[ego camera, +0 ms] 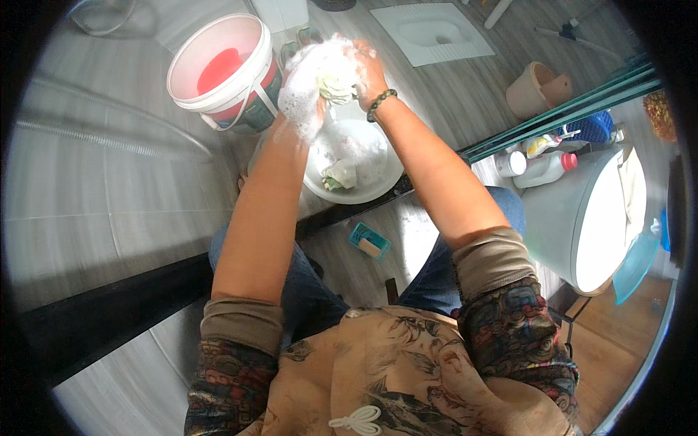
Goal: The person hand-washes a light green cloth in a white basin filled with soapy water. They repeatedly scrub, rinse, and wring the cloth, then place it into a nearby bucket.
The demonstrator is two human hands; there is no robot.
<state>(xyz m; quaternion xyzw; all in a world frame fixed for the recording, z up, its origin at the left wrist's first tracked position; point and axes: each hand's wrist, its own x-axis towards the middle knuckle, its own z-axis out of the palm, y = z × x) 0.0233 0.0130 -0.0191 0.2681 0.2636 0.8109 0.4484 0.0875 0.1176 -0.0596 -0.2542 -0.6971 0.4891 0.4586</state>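
Both my hands grip a wadded white cloth thick with white suds. Foam hides most of my left hand; only part of its skin shows at the cloth's lower edge. My right hand closes on the other side, with a dark beaded bracelet on the wrist. Below the cloth stands a white basin of cloudy, sudsy water. A second pale cloth with a greenish part lies bunched in it.
A white bucket with red contents stands left of the basin. Between my knees, a blue soap dish holds a bar of soap. A squat toilet, glass door edge, pink pail, and bottles lie farther right.
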